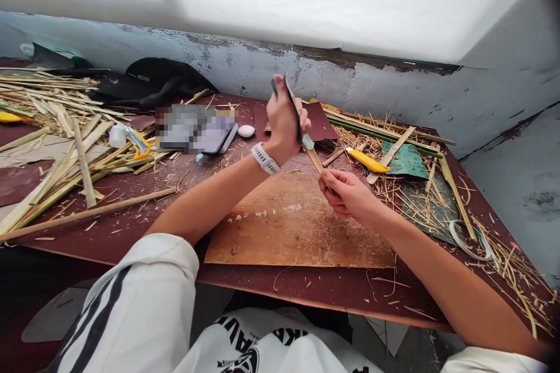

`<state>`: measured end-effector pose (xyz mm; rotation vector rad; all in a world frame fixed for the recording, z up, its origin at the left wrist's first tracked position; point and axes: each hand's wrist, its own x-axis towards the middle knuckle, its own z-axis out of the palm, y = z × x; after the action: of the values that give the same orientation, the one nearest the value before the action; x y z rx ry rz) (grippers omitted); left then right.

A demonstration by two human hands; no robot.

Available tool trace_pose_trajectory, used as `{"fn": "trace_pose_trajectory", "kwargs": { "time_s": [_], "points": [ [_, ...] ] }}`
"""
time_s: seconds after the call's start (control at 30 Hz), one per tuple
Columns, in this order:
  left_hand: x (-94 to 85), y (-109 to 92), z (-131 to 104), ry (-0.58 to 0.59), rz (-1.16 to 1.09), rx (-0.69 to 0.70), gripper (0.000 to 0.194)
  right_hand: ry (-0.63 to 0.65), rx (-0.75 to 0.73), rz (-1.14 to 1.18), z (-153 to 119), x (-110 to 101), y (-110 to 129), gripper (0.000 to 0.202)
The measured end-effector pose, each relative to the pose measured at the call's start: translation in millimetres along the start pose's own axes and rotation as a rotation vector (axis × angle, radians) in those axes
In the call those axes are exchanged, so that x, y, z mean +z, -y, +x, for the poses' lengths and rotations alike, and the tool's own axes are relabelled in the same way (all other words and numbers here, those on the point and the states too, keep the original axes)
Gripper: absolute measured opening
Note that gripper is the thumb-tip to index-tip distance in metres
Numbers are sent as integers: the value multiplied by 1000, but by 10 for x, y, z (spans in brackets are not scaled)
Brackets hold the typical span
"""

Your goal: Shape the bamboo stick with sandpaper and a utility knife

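My left hand (285, 119) is raised above the far edge of a wooden board (262, 239). Its fingers are closed around a folded sheet of sandpaper (308, 141), dark on one face and pale green on the other. From the sandpaper's lower end a flat bamboo strip (315, 160) slants down to my right hand (343, 191), which pinches it between thumb and fingers. The strip's upper part is hidden by the sandpaper and the left hand. Just right of my right hand lies a yellow utility knife (368, 160).
Bamboo strips (56, 169) and another cutter (139, 143) litter the left side. Phones (214, 134) and a white oval case (246, 131) lie behind the board. Green sandpaper (406, 160), shavings and a tape roll (470, 242) are on the right. A wall (371, 84) borders the back.
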<state>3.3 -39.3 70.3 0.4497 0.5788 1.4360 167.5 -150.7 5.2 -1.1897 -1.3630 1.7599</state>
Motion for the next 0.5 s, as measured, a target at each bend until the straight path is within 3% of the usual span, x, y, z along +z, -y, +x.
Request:
{"fn": "trace_pose_trajectory", "kwargs": {
  "time_s": [0.07, 0.13, 0.37, 0.5],
  "points": [
    [53, 96, -76, 6, 5, 103, 51, -19, -6, 13, -7, -6, 12, 42],
    [68, 112, -80, 32, 19, 120, 49, -18, -29, 15, -27, -7, 34, 42],
    [-47, -233, 113, 3, -1, 254, 50, 70, 13, -8, -73, 24, 63, 43],
    [45, -89, -58, 60, -9, 230, 53, 117, 33, 50, -60, 22, 67, 42]
  ]
}}
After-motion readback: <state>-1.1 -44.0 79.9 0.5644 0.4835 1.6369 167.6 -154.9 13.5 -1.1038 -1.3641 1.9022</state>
